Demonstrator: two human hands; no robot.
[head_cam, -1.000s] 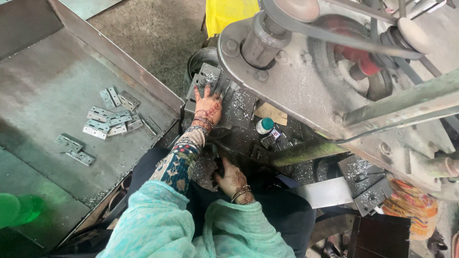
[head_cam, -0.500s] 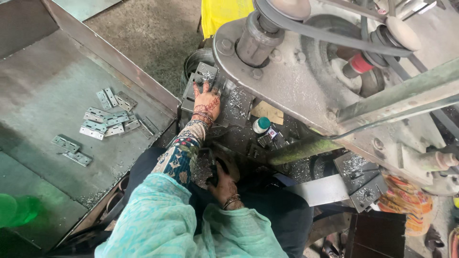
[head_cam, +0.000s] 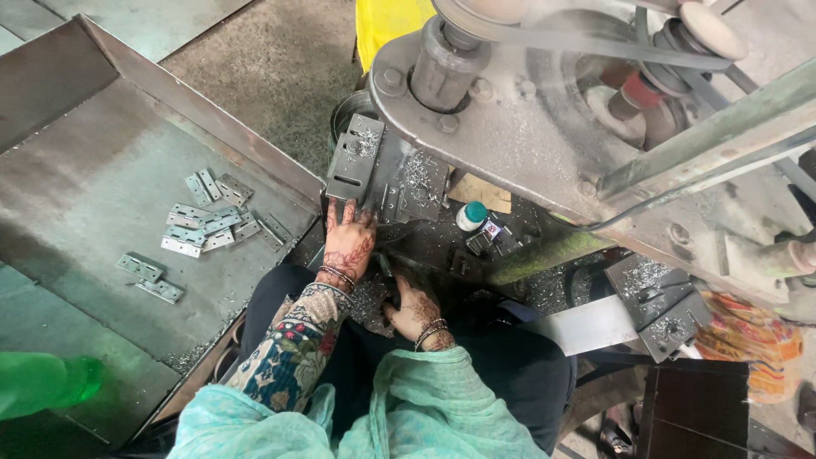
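Metal plate (head_cam: 355, 157) on the machine now lies under the left hand's (head_cam: 347, 242) spread fingertips; right hand (head_cam: 414, 308) stays curled below.

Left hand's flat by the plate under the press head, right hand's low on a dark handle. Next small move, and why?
Probably draw the left hand back from the metal plate before working the dark handle that the right hand grips. Its fingertips rest at the plate's lower edge, right by the machine head, and the belt wheel looks blurred, as if spinning.
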